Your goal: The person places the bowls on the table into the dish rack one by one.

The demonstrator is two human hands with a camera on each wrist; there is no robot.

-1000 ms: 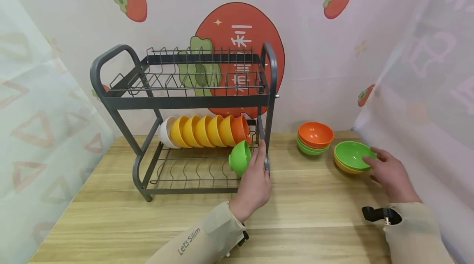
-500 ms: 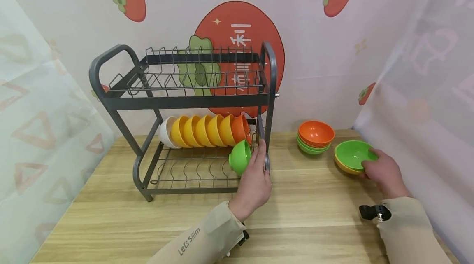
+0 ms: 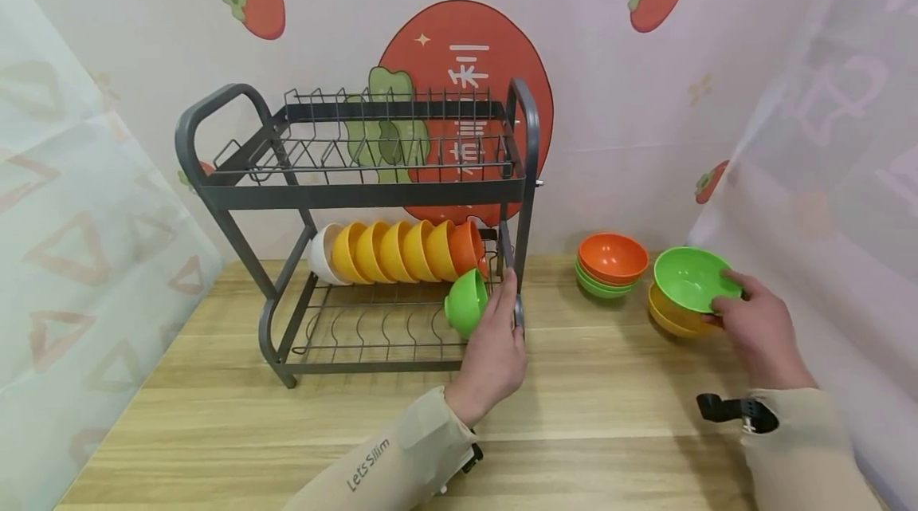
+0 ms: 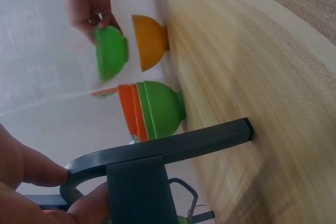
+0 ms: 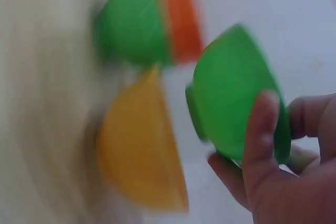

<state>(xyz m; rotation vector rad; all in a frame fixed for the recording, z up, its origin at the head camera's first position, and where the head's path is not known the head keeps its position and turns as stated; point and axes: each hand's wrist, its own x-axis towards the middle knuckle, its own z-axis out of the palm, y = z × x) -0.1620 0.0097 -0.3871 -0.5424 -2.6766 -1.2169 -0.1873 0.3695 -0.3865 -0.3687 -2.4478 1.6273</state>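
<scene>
My right hand pinches the rim of a green bowl and holds it up over a yellow bowl on the table. In the right wrist view the green bowl is tilted and clear of the yellow bowl, with fingers on both sides of its wall. My left hand is at the right side of a dark metal dish rack; the left wrist view shows its thumb and a finger around the rack's frame. Beside that hand, a green bowl stands on edge on the lower shelf.
A row of white, yellow and orange bowls stands on edge along the back of the lower shelf. Right of the rack is a stack of orange and green bowls. A patterned backdrop closes off the back and sides.
My right hand has closed on the green bowl's rim and lifted it off the yellow bowl, which now shows beneath. The left hand has stayed at the rack.
</scene>
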